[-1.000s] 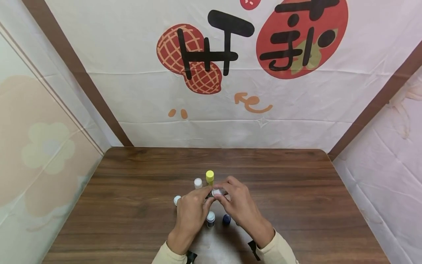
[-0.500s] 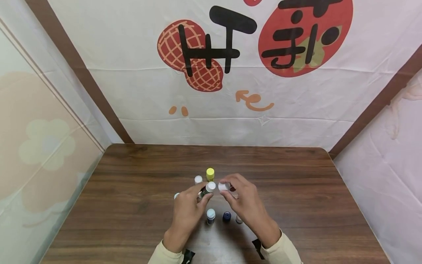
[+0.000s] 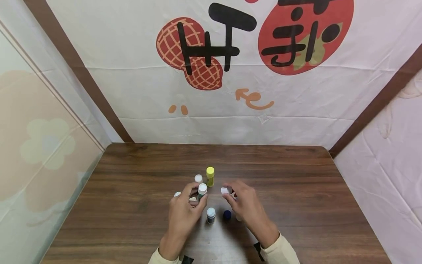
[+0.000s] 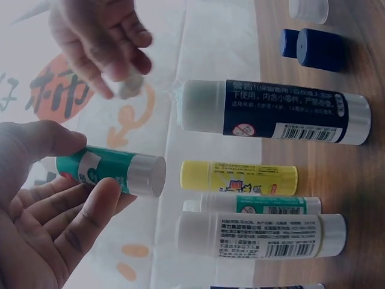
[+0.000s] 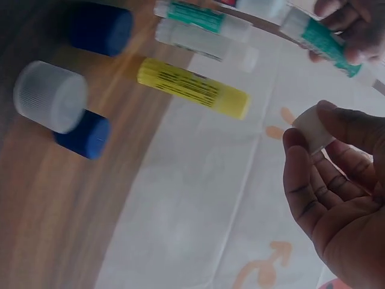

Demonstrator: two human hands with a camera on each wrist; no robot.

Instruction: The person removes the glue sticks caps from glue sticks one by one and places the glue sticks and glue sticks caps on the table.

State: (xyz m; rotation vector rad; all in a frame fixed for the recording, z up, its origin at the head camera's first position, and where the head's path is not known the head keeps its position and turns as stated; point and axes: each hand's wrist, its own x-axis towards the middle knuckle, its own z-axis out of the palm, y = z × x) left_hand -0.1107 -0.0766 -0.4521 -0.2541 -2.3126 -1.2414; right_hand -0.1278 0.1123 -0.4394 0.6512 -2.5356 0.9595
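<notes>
Between its thumb and fingers my left hand holds a green glue stick above the table, its white end up in the head view. To its right, my right hand pinches a small white cap, apart from the stick. A yellow glue stick stands upright behind the hands. In front of them is a navy glue stick, upright with its pale top uncapped. The left wrist view also has a white glue stick and a smaller green-labelled glue stick.
Dark blue caps and a translucent white cap rest on the brown wooden table, near my right forearm. A further white top shows left of my left hand. A printed white cloth hangs behind the table.
My hands have drawn apart, the white cap coming off the green glue stick. The left hand has shifted left and turned the stick more upright; the right hand keeps the cap.
</notes>
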